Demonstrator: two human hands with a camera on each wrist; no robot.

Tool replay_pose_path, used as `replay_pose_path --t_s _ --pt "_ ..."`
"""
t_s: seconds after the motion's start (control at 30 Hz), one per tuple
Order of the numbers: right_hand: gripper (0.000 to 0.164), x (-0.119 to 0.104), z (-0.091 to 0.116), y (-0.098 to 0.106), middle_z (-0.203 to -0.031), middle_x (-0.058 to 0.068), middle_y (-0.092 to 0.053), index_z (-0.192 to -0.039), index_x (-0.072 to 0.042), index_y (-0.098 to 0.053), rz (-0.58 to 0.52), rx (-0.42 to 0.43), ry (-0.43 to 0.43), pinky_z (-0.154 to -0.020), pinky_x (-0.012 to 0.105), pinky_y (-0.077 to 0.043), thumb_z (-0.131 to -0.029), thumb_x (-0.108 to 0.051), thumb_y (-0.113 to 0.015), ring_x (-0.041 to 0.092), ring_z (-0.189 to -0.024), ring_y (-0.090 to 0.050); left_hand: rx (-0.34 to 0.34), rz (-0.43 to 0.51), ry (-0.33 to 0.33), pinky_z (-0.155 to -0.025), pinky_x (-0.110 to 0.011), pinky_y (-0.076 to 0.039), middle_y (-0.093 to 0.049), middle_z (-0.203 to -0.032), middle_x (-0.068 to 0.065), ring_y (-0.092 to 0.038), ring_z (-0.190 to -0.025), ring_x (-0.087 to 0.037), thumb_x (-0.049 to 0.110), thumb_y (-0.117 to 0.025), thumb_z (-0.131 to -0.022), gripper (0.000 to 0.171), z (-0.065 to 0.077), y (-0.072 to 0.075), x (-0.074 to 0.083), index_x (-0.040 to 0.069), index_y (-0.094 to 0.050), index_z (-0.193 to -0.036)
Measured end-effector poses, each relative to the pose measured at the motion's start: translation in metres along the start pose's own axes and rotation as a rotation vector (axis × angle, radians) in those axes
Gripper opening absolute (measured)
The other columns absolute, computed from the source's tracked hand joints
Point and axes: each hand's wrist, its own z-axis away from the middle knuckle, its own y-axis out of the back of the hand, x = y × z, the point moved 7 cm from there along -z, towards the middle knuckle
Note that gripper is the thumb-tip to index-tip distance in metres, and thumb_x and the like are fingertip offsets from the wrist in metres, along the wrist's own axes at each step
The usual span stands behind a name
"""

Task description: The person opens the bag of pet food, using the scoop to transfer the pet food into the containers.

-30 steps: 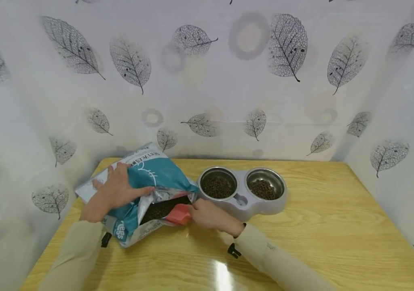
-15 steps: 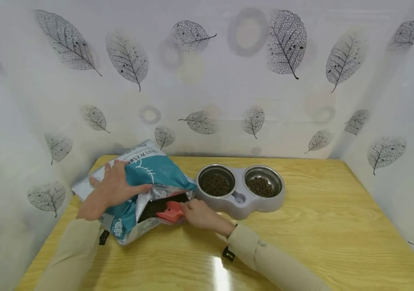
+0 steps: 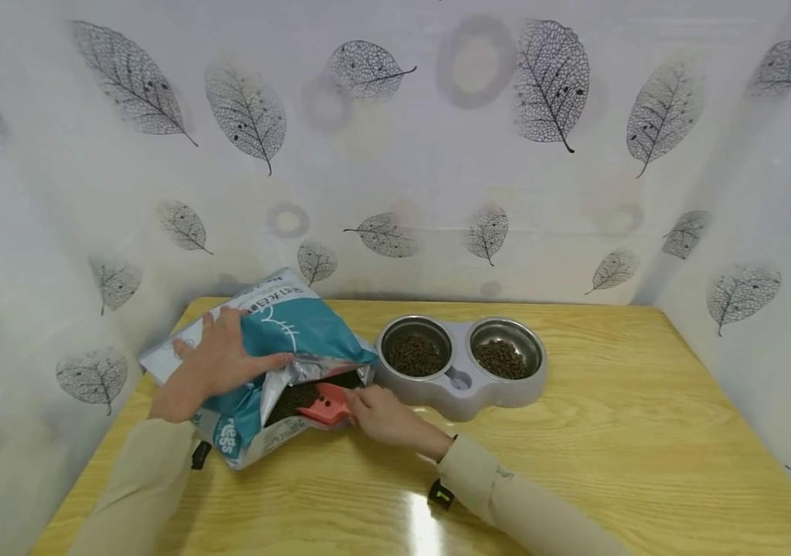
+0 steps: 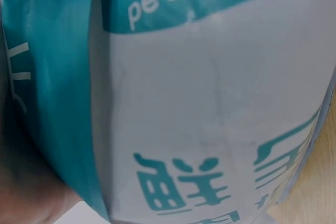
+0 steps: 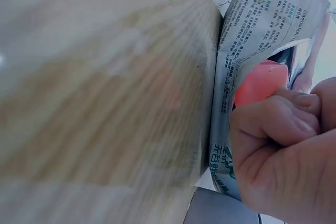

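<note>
1. Rested the left hand [image 3: 218, 363] on top of the teal and white bag [image 3: 312, 324], with fingers spread and released, touching without gripping.
2. Stretched the left thumb out along the bag, near the edge of its mouth.
3. Had the bag lying under the left fingers, with its mouth towards the right fingers.
4. Curled the right hand [image 3: 381, 415] tightly, with fingers grasping the red scoop [image 3: 329, 408] at its handle end.
5. Held the scoop just left of the right fingers, at the bag's mouth, with a few dark bits showing in it, too small to tell.
6. Saw kibble [image 3: 290, 403] inside the bag, between the left fingers and the scoop.
7. Found the near bowl [image 3: 412, 326] beyond the right fingertips and the far bowl [image 3: 504, 330] further right, both partly filled with kibble.
8. Noticed both bowls set in a pale holder [image 3: 468, 403], apart from the right fingers.
9. Spotted the wooden table [image 3: 611, 432] below both hands' fingers.
</note>
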Motion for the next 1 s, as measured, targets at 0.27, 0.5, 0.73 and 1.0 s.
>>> replay_pose_path --t_s 0.27,0.5,0.73,1.0 --pt "0.050 0.002 0.010 0.009 -0.058 -0.008 -0.042 -0.069 -0.011 -0.058 -0.079 -0.030 0.038 -0.053 0.019 -0.034 -0.104 -0.037 -0.033 0.005 -0.051 -0.038 -0.014 0.005 0.002 -0.083 -0.087 0.003 -0.020 -0.146 -0.031 0.001 -0.138 -0.057 0.090 -0.048 -0.062 0.127 0.001 0.000 0.003 -0.001 -0.016 -0.144" --pt "0.050 -0.002 0.017 0.021 -0.057 -0.007 -0.041 -0.066 -0.012 -0.050 -0.156 -0.018 0.034 -0.050 0.020 -0.033 -0.103 -0.040 -0.033 0.005 -0.049 -0.036 -0.012 0.003 0.002 -0.083 -0.087 0.002 -0.019 -0.146 -0.031 0.000 -0.138 -0.056 0.090 -0.048 -0.062 0.127 0.001 0.001 0.004 -0.001 -0.017 -0.144" --pt "0.056 -0.005 0.023 0.029 -0.054 -0.006 -0.039 -0.079 -0.001 -0.057 -0.263 -0.030 0.014 -0.044 0.021 -0.030 -0.102 -0.045 -0.032 0.006 -0.044 -0.033 -0.017 0.002 0.001 -0.084 -0.087 0.002 -0.019 -0.146 -0.032 -0.001 -0.138 -0.057 0.090 -0.048 -0.062 0.127 0.002 0.001 0.004 -0.002 -0.016 -0.144" --pt "0.047 -0.008 0.028 0.038 -0.054 -0.004 -0.041 -0.073 -0.007 -0.052 -0.329 0.007 0.019 -0.043 0.020 -0.030 -0.102 -0.039 -0.036 0.003 -0.042 -0.035 -0.003 0.001 -0.007 -0.083 -0.088 0.002 -0.022 -0.144 -0.032 -0.003 -0.137 -0.057 0.090 -0.049 -0.062 0.127 0.003 0.002 0.004 -0.002 -0.017 -0.144"
